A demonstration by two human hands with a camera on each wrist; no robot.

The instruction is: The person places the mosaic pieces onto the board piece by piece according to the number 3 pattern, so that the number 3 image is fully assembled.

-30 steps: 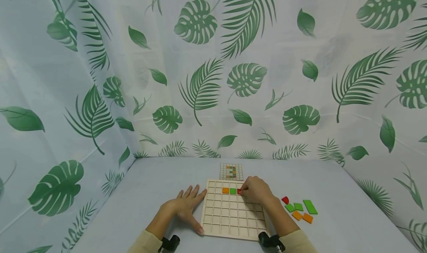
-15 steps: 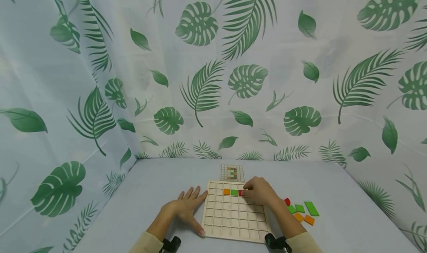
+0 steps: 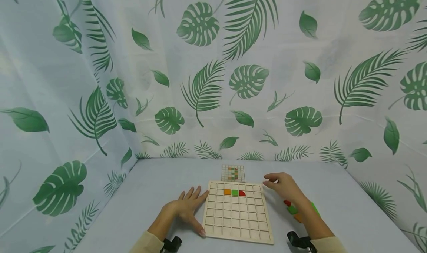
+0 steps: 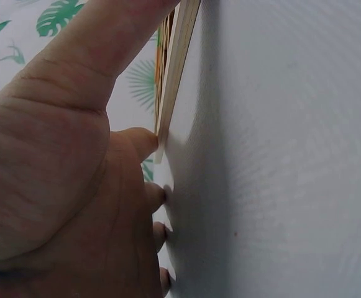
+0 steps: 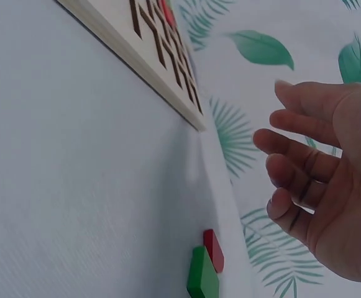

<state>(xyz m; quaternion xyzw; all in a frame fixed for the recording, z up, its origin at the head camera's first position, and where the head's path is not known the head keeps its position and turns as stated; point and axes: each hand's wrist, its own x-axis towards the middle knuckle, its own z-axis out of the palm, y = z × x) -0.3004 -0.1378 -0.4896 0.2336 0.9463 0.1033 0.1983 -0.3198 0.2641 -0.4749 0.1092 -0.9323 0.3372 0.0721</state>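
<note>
A wooden grid board (image 3: 236, 221) lies on the table, with an orange square tile (image 3: 227, 192), a green square tile (image 3: 235, 192) and a red quarter-round tile (image 3: 242, 193) side by side in one of its upper rows. My left hand (image 3: 186, 208) is spread at the board's left edge, thumb and index fingertip touching it; the left wrist view shows the board's side (image 4: 179, 62) by the thumb. Above the table, just right of the board's far right corner, hovers my right hand (image 3: 283, 186). Its fingers are loosely bent and hold nothing, as the right wrist view confirms.
Beyond the board lies a small pattern card (image 3: 233, 173) with a coloured figure on a grid. Loose tiles, among them a red piece (image 3: 287, 203), a green piece (image 3: 292, 209) and an orange piece (image 3: 298, 217), lie right of the board, partly hidden by my right forearm.
My right hand has let go of the red tile, which stays in the grid, and moved right, off the board. The left hand keeps its place on the board's edge.
</note>
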